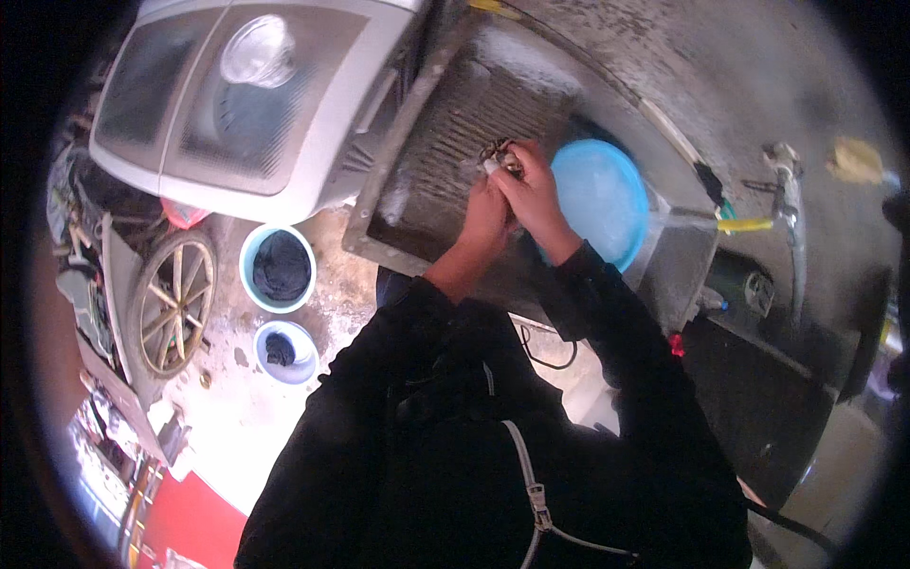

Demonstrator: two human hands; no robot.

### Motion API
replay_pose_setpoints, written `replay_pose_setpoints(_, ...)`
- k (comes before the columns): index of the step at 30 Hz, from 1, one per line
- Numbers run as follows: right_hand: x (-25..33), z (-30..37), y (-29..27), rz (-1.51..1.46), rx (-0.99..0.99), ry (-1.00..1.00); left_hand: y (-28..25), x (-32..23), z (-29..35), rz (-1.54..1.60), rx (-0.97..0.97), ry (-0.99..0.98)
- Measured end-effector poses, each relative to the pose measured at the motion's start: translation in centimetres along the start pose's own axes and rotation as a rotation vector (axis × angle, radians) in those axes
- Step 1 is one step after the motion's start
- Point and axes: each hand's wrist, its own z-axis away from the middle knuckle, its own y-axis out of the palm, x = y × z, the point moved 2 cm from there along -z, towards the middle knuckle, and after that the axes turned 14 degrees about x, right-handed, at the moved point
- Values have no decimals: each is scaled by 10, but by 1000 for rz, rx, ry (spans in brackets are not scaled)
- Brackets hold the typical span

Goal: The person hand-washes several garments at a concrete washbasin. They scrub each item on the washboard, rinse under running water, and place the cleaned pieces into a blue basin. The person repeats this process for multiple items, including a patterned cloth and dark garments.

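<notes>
Both my hands meet over a ribbed concrete washboard. My left hand and my right hand are closed together on a small bunched piece of cloth, white and dark, pressed against the ridges. My forearms in black sleeves reach up from the lower middle. A light blue plastic basin sits just right of my hands, partly hidden behind my right wrist.
A grey twin-tub washing machine stands at upper left. On the floor are two blue buckets with dark clothes and a wooden wheel. A metal tap and yellow hose piece are right.
</notes>
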Motion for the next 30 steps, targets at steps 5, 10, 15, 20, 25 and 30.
replay_pose_setpoints(5,-76,27,-35,-532,-48,185,42,-23,-1,-7,140,-152)
replay_pose_setpoints(10,-208,96,-103,18,-110,293,99,-57,-38,432,333,-504)
replay_pose_setpoints(15,-273,179,-144,476,-369,508,101,-36,-108,-809,306,-101)
replay_pose_setpoints(20,-276,190,-100,513,-70,262,146,54,-133,-1273,568,114)
replay_pose_setpoints(25,-307,175,-46,560,196,478,170,117,-132,-1445,844,57)
replay_pose_setpoints(30,-318,161,-51,194,590,392,175,104,-132,-1344,1309,-291)
